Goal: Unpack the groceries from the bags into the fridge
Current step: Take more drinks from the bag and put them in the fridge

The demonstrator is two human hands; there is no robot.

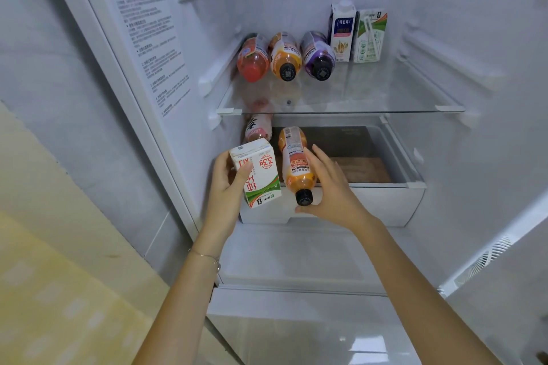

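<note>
A printed notice (148,44) lines the left inner wall of the open fridge as a person unpacks drinks. The left hand (228,184) grips a small milk carton (258,175) by its side panels, thumb across the front. The carton is upside down and tilted, just in front of the clear drawer (385,198). Behind it a pink bottle (258,127) lies beneath the glass shelf (341,112). Just beside the carton, an orange juice bottle (296,166) is held with its black cap toward the camera. The right hand (332,190) wraps the bottle's lower body, thumb below the cap.

On the glass shelf above, a red bottle (253,61), an orange bottle (285,56) and a purple bottle (318,56) lie side by side. To their right, a blue-and-white carton (341,32) and a green-and-white carton (369,35) stand upright.

The milk carton is probably light and stiff but would dent under a hard squeeze, so its flat sides suit the grip. The juice bottle looks heavier, smooth-labelled and liable to roll once laid down. It is best held round the middle of its body.
</note>
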